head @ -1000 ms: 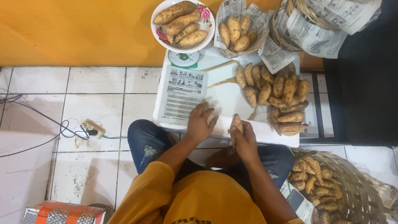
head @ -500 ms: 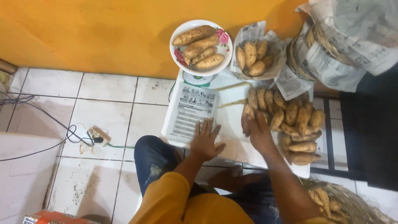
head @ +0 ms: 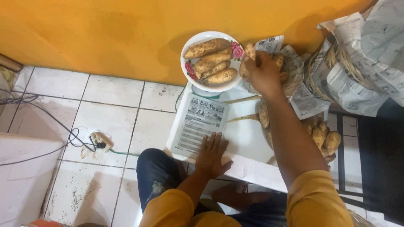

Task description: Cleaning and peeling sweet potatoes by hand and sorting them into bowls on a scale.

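Reaching farther since earlier, right hand (head: pixel 263 73) clamped a sweet potato (head: pixel 249 52) beside the plate (head: pixel 188 54); firm, probably best gripped mid-body. Left hand (head: pixel 211 154) lay splayed.

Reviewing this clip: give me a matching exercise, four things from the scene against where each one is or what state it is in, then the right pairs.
Things
1. left hand
2. right hand
3. flowered plate
4. power strip

Places or states
A. on the tiled floor, cables plugged in
B. flat on the white board, holding nothing
C. against the orange wall, holding four sweet potatoes
D. gripping a sweet potato over the newspaper bundle

Pairs: 1-B, 2-D, 3-C, 4-A
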